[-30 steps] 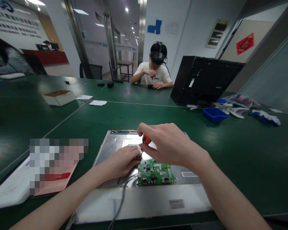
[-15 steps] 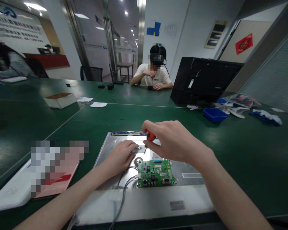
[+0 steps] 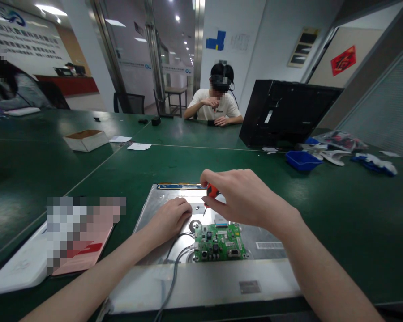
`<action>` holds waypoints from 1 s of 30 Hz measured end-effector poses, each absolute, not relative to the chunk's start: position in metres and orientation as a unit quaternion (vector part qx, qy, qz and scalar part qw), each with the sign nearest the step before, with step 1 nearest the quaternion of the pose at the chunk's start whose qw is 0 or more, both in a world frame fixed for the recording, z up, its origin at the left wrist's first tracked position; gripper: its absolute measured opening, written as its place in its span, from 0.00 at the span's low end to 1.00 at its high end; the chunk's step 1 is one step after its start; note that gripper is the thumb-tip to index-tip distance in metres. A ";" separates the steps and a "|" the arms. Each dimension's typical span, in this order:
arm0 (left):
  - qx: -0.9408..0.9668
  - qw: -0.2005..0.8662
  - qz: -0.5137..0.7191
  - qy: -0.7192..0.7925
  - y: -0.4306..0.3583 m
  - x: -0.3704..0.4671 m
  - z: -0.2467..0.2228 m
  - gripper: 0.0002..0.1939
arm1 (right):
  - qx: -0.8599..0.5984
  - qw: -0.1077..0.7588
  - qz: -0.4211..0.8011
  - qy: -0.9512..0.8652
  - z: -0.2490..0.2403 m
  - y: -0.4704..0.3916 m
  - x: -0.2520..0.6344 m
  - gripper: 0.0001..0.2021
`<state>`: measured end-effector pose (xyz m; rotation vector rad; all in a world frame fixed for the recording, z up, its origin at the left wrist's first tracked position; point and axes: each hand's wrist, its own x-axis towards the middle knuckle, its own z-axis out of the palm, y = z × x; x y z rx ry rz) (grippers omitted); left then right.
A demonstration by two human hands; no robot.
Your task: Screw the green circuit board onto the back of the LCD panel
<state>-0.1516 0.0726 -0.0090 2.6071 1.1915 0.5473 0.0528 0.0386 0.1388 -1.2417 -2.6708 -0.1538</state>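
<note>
A silver metal panel lies flat on the green table in front of me. On it sits a small green circuit board with grey cables running toward me. My right hand grips a small screwdriver with an orange handle, its tip pointing down at the panel just above the board. My left hand rests on the panel to the left of the tip, fingers curled, next to a round hole.
A white tray with a pink booklet lies at my left. A black monitor shell, a blue bin and plastic bags stand at the back right. A cardboard box sits back left. Another person works across the table.
My right hand lifted the screwdriver off the board's upper left corner and moved it slightly up and right. My left hand drew back from the board and curled.
</note>
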 end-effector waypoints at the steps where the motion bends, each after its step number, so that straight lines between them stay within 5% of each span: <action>1: 0.887 0.111 0.177 0.411 0.072 -0.151 -0.007 0.08 | -0.419 0.095 -0.051 -0.901 0.139 0.039 0.053 0.06; 11: 0.886 0.109 0.111 0.437 0.072 -0.152 -0.001 0.10 | -0.424 0.095 -0.064 -0.898 0.142 0.037 0.057 0.06; 22: 0.868 0.240 0.233 0.366 0.068 -0.154 0.001 0.09 | -0.418 0.102 -0.062 -0.900 0.145 0.035 0.062 0.05; 30: 0.878 0.266 0.197 0.345 0.046 -0.153 0.019 0.12 | -0.410 0.101 -0.045 -0.905 0.150 0.032 0.064 0.06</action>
